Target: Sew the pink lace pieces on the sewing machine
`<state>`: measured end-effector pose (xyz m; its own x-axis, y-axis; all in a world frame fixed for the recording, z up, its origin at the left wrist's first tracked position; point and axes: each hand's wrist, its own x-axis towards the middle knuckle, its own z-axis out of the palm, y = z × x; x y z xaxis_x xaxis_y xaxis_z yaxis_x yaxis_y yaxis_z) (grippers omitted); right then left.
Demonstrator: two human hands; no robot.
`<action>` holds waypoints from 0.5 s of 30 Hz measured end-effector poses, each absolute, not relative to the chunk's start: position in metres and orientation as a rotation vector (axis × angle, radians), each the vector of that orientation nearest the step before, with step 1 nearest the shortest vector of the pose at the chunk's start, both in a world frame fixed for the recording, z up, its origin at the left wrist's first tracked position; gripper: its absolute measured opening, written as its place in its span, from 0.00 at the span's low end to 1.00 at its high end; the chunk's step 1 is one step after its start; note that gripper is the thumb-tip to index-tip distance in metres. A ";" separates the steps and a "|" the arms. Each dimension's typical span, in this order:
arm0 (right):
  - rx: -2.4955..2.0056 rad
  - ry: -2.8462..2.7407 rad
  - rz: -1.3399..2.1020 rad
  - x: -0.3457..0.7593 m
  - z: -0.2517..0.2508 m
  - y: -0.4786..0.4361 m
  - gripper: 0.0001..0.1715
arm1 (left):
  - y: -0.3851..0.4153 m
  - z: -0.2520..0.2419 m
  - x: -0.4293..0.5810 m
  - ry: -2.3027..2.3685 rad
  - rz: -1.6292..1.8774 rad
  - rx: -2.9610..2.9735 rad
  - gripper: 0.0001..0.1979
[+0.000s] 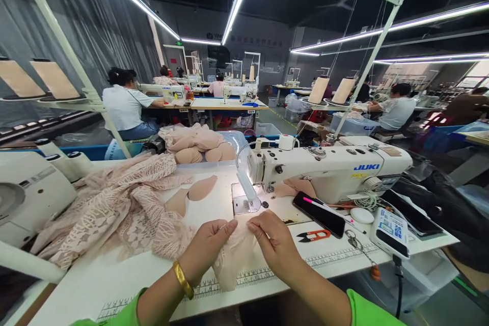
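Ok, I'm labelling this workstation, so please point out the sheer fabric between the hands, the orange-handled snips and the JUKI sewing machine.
Sheer fabric [229, 261]: head view, on its hanging lower part.
Orange-handled snips [311, 237]: head view, where handle and blades meet.
JUKI sewing machine [326, 167]: head view, on its white arm.

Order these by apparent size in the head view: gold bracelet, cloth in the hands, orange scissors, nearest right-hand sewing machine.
1. Sewing machine
2. Cloth
3. Gold bracelet and orange scissors: too alike to rank
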<state>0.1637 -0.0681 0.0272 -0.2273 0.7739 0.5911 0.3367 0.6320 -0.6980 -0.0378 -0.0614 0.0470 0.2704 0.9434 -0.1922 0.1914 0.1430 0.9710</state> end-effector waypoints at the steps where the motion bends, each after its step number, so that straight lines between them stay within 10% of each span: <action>1: -0.876 -1.801 0.498 0.161 0.026 -0.066 0.16 | -0.058 0.046 -0.040 1.181 0.756 1.337 0.36; 15: -0.883 -1.485 1.091 0.145 0.025 -0.046 0.27 | -0.032 0.042 -0.075 1.192 0.665 1.458 0.33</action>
<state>0.1450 -0.0461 0.0247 -0.1834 0.9324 0.3113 -0.0181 0.3134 -0.9494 -0.0748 -0.0317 0.0417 0.3393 0.9192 -0.2000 0.3126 0.0903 0.9456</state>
